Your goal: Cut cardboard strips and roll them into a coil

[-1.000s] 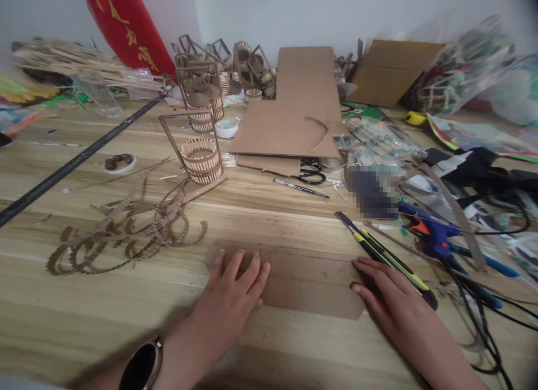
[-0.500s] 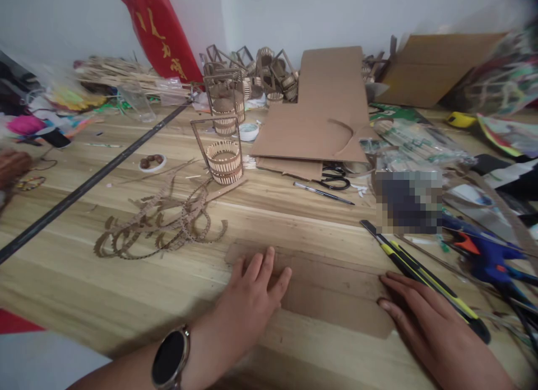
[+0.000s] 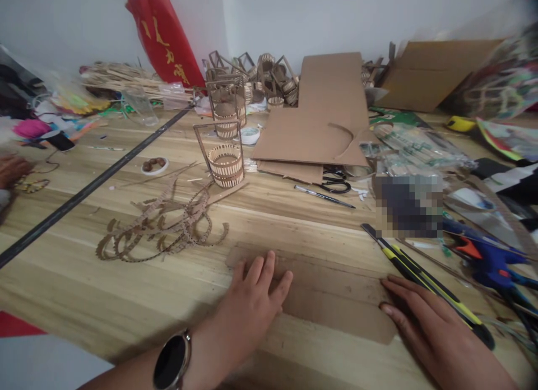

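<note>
A flat strip of brown cardboard (image 3: 332, 295) lies on the wooden table. My left hand (image 3: 256, 295) rests on its left part, fingers spread and stretched out. At the right end of the strip my right hand (image 3: 424, 317) touches the edge with its fingertips, thumb apart from the fingers, gripping nothing. A yellow and black utility knife (image 3: 420, 278) lies just beyond my right hand, its tip pointing away. Left of the cardboard is a tangle of notched cardboard strips (image 3: 168, 227). Behind them a small basket with a tall handle (image 3: 226, 168) stands upright.
Larger cardboard sheets (image 3: 311, 135) cover black-handled scissors (image 3: 336, 182) in part; a pen (image 3: 323, 196) lies in front. A blue glue gun (image 3: 496, 261) sits at right. A long dark bar (image 3: 101, 180) crosses the left side. Another person's hand (image 3: 14, 168) shows at far left.
The whole view has shifted slightly down and to the right. Both hands keep their places on the cardboard, and nothing on the table has visibly moved.
</note>
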The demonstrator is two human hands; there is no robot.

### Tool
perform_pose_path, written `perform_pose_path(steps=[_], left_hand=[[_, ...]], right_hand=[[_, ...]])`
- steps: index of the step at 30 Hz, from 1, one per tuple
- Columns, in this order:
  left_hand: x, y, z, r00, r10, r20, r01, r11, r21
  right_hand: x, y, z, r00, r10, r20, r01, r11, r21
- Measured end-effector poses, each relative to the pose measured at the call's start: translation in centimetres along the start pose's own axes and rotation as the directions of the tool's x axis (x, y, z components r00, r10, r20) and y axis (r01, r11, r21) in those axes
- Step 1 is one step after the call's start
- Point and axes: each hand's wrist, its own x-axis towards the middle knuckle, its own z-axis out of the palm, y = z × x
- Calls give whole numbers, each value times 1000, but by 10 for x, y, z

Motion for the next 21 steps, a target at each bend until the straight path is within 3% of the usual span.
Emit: perform_pose_path(steps=[8, 16, 21], left_hand=[[-2, 1, 13, 998, -27, -54, 27, 1000, 8], [-3, 5, 11, 997, 21, -75, -16, 998, 67], [-3, 7, 10, 999, 29, -45, -25, 996, 83]], right_hand=[[2, 2, 0, 1000, 0, -13, 0, 1000, 20], [0, 4, 2, 999, 43, 5, -43, 998, 52], [21, 17, -16, 966, 1, 257, -25, 996, 90]])
